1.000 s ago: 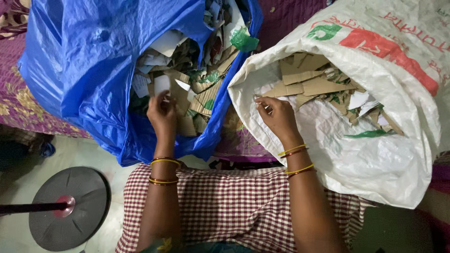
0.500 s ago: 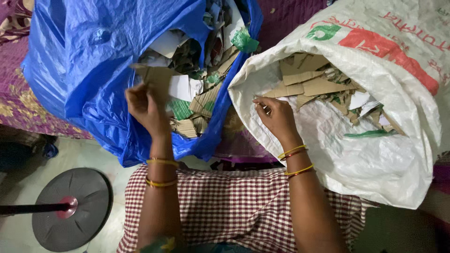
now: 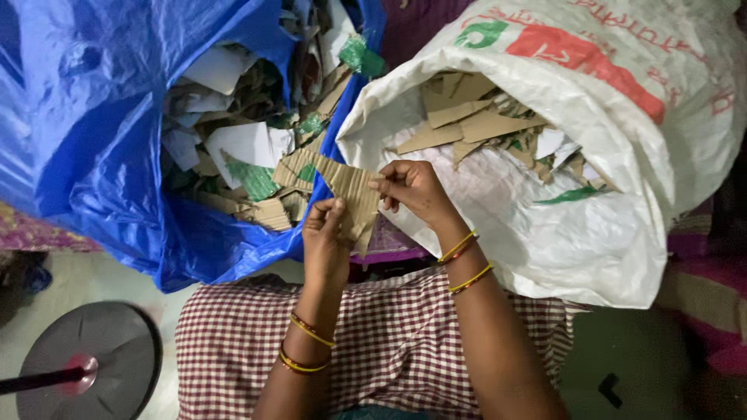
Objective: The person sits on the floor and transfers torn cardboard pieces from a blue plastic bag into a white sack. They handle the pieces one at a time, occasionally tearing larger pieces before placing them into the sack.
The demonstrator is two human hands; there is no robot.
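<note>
Left hand (image 3: 327,233) pinches the lower end of a corrugated cardboard strip (image 3: 350,190), fingers closed on it; right hand (image 3: 412,187) grips the strip's upper right edge, thumb and fingertips closed. Strip is held in the air between the two sacks, above the lap in a checked red-and-white cloth (image 3: 373,334).

Handling note: strip looks ragged and narrow. Judged best to keep both grips close to the working line, hands pulling in opposite directions, so that the piece parts cleanly rather than crumpling.

Left of the hands: blue plastic bag (image 3: 101,155), mouth open, holding mixed cardboard scraps, white paper pieces and green-printed bits. Right of the hands: white woven sack (image 3: 591,241), rim rolled down, with tan cardboard offcuts (image 3: 475,124) inside. Sack's outer face beyond the right hand carries a red band of lettering and a green emblem. Near the left elbow, on the floor: dark round stand base (image 3: 85,358) with a red centre.
</note>
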